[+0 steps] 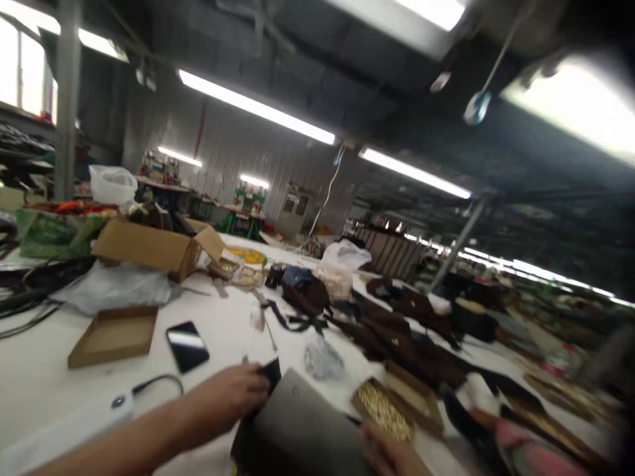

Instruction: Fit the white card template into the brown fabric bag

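Both hands at a dark flat piece

The left hand (233, 395) rests, fingers curled, on the top edge of a dark flat piece (302, 430) lying on the white desk (40, 377). The right hand (389, 453) touches its lower right edge; grip unclear. A phone (187, 346) lies nearby

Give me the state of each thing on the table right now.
Left hand: fingers resting on the dark flat piece, grip unclear.
Right hand: at the piece's lower edge, mostly cut off.
Dark flat piece: lying tilted.
Phone: face up, screen dark.
Shallow box: open.
Large carton: flaps open.
Small tray: holds gold bits.
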Tool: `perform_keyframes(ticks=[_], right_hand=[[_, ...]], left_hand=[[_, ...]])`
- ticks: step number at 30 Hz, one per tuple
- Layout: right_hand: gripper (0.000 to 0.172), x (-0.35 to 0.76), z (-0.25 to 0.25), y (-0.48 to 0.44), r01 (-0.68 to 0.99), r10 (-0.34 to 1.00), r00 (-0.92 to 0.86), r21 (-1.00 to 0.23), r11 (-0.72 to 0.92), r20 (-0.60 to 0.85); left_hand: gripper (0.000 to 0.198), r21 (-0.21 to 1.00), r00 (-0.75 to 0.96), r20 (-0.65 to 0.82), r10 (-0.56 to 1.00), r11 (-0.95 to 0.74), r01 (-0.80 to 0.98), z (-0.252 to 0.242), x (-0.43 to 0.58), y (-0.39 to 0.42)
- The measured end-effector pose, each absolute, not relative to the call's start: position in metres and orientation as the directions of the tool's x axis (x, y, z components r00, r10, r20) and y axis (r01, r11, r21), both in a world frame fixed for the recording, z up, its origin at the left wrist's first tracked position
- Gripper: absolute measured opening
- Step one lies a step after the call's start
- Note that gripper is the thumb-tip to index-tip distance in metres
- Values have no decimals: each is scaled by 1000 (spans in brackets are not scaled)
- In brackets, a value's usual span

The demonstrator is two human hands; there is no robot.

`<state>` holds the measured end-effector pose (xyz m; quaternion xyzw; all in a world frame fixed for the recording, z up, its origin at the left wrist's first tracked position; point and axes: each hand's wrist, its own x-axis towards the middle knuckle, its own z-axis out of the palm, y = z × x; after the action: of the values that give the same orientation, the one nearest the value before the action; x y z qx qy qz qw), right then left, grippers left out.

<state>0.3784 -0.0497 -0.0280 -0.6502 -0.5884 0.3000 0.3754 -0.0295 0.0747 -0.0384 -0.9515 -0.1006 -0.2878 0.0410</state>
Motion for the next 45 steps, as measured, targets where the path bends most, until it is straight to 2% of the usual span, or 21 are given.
perform_keyframes(ticks=[2, 4, 7, 9, 14, 16, 19, 24, 26, 29, 34, 35, 37, 40, 42, 45], right_hand=[[48, 371, -40, -63, 721, 993, 103, -692, -41, 49], [42, 365, -37, -67, 811, 1000, 13, -585, -2, 14], [30, 357, -20, -66, 840, 999, -42, -542, 22, -23], [25, 352, -13, -66, 848, 999, -37, -530, 14, -33], [24, 348, -15, -66, 877, 998, -35, -481, 5, -53], [25, 351, -19, -65, 904, 998, -27, -427, -3, -64], [26, 358, -26, -65, 930, 997, -9, -367, -19, -73], [29, 368, -31, -68, 940, 995, 41, -335, -69, -93], [30, 369, -33, -68, 934, 994, 37, -351, -71, -104], [29, 371, -36, -69, 931, 995, 34, -360, -65, -92], [24, 376, -38, -72, 924, 999, 39, -381, -42, -15], [22, 376, -37, -73, 923, 999, 46, -382, -41, 3], [20, 373, -35, -74, 925, 998, 57, -377, -41, 31], [19, 364, -27, -75, 939, 1000, 26, -344, -19, 16], [19, 356, -20, -75, 964, 999, 8, -266, -21, -50], [24, 347, -7, -72, 987, 986, -2, -159, -24, -165]], left_hand=[[49, 32, 832, 518, 198, -977, 213, -43, -37, 74], [54, -29, 832, 533, 155, -979, 201, -42, -41, 80], [52, -140, 824, 562, 78, -972, 188, -45, -43, 84], [52, -144, 805, 587, 80, -969, 202, -51, -44, 85], [46, 87, 749, 595, 291, -950, 300, -62, -40, 85], [42, 112, 740, 589, 325, -940, 323, -61, -38, 82], [42, 32, 764, 568, 305, -936, 349, -58, -37, 75], [37, -233, 863, 488, 131, -933, 273, -66, -46, 77], [38, -227, 870, 481, 107, -944, 241, -73, -53, 81], [39, -112, 849, 496, 184, -956, 273, -81, -64, 79], [53, -34, 805, 558, 202, -964, 265, -76, -71, 56], [53, 38, 792, 561, 238, -964, 263, -73, -69, 52], [44, 264, 763, 542, 352, -933, 244, -66, -64, 47], [31, 556, 727, 463, 507, -805, 207, -57, -56, 49], [26, 655, 704, 416, 576, -726, 208, -54, -53, 50], [25, 727, 674, 376, 636, -654, 211, -49, -49, 47]])
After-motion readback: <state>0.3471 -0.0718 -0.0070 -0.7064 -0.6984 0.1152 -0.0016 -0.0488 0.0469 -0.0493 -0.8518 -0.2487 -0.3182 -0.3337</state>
